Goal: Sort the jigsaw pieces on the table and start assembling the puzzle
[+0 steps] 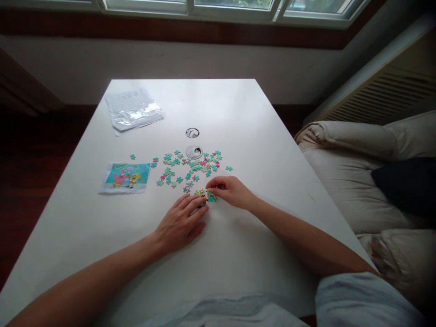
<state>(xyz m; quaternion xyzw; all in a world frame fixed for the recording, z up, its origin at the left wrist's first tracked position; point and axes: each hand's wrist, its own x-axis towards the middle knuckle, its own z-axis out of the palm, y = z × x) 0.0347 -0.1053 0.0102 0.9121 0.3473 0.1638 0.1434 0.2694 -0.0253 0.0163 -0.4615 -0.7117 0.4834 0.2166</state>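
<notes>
Near the middle of the white table (238,254) lies a small joined section of jigsaw puzzle (211,197), yellow and teal. My left hand (182,221) rests flat over its left side, fingers stretched out and partly covering it. At its upper right edge, my right hand (229,190) pinches with thumb and index finger; whatever is between the fingertips is too small to make out. Loose jigsaw pieces (194,168) in teal, green and pink are scattered just beyond both hands. The cartoon reference picture (126,177) lies to the left of them.
A clear plastic bag with paper (134,109) lies at the table's far left. Two round openings, an upper one (192,132) and a lower one (194,152), sit mid-table behind the pieces. A beige sofa (334,172) stands along the right, with a window (235,4) ahead.
</notes>
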